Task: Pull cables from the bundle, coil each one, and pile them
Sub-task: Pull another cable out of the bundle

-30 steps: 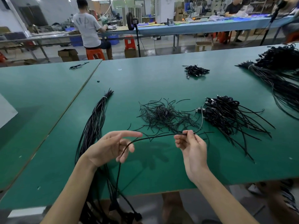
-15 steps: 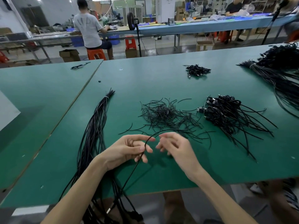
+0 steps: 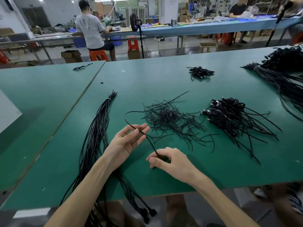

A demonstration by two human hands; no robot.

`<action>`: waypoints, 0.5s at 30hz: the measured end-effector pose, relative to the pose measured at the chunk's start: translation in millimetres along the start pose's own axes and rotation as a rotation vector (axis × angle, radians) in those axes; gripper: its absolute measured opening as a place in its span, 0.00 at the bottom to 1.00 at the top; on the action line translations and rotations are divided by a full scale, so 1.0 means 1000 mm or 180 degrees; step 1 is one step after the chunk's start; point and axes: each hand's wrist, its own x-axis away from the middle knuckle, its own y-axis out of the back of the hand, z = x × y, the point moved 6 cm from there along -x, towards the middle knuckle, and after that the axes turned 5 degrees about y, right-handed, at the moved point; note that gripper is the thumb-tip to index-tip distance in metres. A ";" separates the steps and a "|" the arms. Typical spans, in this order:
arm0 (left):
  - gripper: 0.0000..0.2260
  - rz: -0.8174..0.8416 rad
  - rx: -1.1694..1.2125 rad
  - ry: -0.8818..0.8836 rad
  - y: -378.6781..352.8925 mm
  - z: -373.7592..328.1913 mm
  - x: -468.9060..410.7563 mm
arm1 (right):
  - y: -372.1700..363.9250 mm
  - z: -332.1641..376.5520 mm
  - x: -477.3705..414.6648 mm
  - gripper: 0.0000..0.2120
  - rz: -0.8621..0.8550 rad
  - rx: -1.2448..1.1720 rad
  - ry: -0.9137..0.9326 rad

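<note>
- A single thin black cable [image 3: 149, 143] is held between both hands above the near part of the green-topped work table [image 3: 164, 82]
- The left hand [image 3: 127, 141] is turned palm up; the cable is pinched at its fingertips between thumb and forefinger, and the other fingers are loosely spread
- The right hand [image 3: 170, 163] is seen from the back, low over the table and just beside the left hand; its fingers are curled inward and the cable is gripped inside them, though the exact grip is hidden
- Between the two hands the cable is drawn in a short, straight diagonal; beyond the left fingertips it is carried up in an open loop that bends back toward a scattered heap of short black wire ties [image 3: 168, 118], where its end cannot be followed
- A long bundle of black cables [image 3: 98, 128], bound near its far end by a white tie, is laid on the table to the left of the left forearm, with its plug ends hung over the near edge
- A pile of coiled black cables [image 3: 229, 115] with plugs is placed to the right of the tie heap, well apart from the hands
- A smaller pile of black coiled cables [image 3: 200, 72] is seen farther back, and a large mass of black cables [image 3: 282, 76] at the table's far right
</note>
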 end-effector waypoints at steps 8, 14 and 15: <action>0.08 -0.0098 -0.0685 -0.0010 0.000 0.005 0.000 | 0.013 -0.005 0.003 0.17 -0.0756 -0.1058 -0.0056; 0.20 0.0029 -0.1347 -0.0025 -0.008 0.009 0.001 | 0.025 -0.004 0.005 0.16 -0.1266 -0.1079 -0.0054; 0.20 0.0042 -0.1416 -0.0021 -0.008 0.010 0.001 | 0.028 -0.006 0.006 0.16 -0.1386 -0.1054 -0.0105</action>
